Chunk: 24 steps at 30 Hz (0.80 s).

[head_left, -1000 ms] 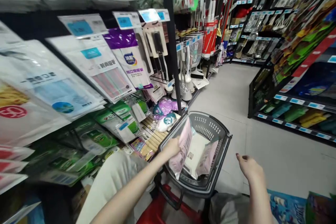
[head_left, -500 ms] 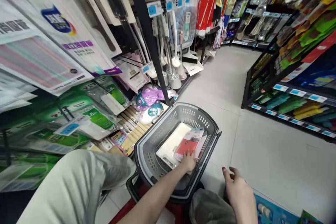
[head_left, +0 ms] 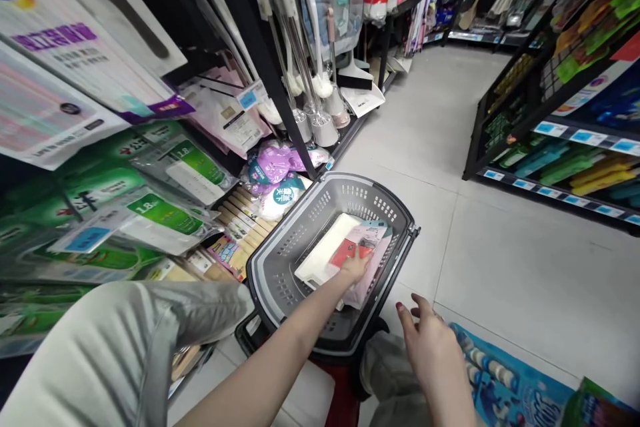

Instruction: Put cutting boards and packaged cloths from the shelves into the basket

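My left hand (head_left: 355, 267) reaches down into a grey shopping basket (head_left: 280, 247) and rests on a red and pink flat package (head_left: 350, 250). Its fingers are spread over the package, and their tips are hard to make out. Under the package's left side lies a cream-white flat board (head_left: 320, 253), which looks like a cutting board. My right hand (head_left: 425, 330) hovers outside the basket, to its right, with fingers loosely apart and nothing in them.
My bent knee (head_left: 115, 327) is left of the basket. Shelves with green packs (head_left: 165, 213), purple and white bags (head_left: 275, 173) and brushes (head_left: 320, 113) line the left. A black rack (head_left: 500, 113) stands right, across the tiled aisle (head_left: 415, 120). Blue packages (head_left: 520, 380) lie at lower right.
My left hand has slid farther forward over the red and pink package. My right hand has shifted left, closer to the basket. The view has tilted down and moved slightly.
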Each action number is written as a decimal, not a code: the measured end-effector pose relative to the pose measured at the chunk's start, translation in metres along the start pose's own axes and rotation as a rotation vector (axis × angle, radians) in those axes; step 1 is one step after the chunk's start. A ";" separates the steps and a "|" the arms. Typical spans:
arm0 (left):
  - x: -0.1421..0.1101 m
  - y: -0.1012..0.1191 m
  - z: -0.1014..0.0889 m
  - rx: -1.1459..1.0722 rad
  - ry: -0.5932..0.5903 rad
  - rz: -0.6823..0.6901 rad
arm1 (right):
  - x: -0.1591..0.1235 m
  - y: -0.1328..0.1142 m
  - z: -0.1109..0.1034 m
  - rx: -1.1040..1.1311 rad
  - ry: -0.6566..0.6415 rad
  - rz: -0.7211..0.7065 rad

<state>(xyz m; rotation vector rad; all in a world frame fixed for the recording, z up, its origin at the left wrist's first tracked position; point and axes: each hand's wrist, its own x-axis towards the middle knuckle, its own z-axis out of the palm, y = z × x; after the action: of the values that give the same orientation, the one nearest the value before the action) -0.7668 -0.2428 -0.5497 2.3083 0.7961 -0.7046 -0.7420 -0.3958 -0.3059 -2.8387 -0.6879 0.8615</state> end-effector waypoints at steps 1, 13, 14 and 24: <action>0.001 0.002 0.001 0.021 0.003 0.000 | 0.000 0.000 0.001 -0.009 0.002 -0.003; 0.010 -0.017 -0.006 0.103 0.106 -0.126 | 0.000 -0.011 0.001 0.020 -0.049 -0.038; 0.008 -0.016 -0.009 0.092 0.113 -0.106 | 0.000 -0.011 0.000 0.018 -0.048 -0.035; -0.010 0.018 -0.019 0.036 -0.023 0.055 | -0.001 -0.020 0.000 -0.008 -0.011 -0.058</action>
<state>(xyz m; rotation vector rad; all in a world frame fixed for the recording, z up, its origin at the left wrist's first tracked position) -0.7560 -0.2452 -0.5236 2.3404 0.7128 -0.7255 -0.7507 -0.3784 -0.3008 -2.8078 -0.7736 0.8686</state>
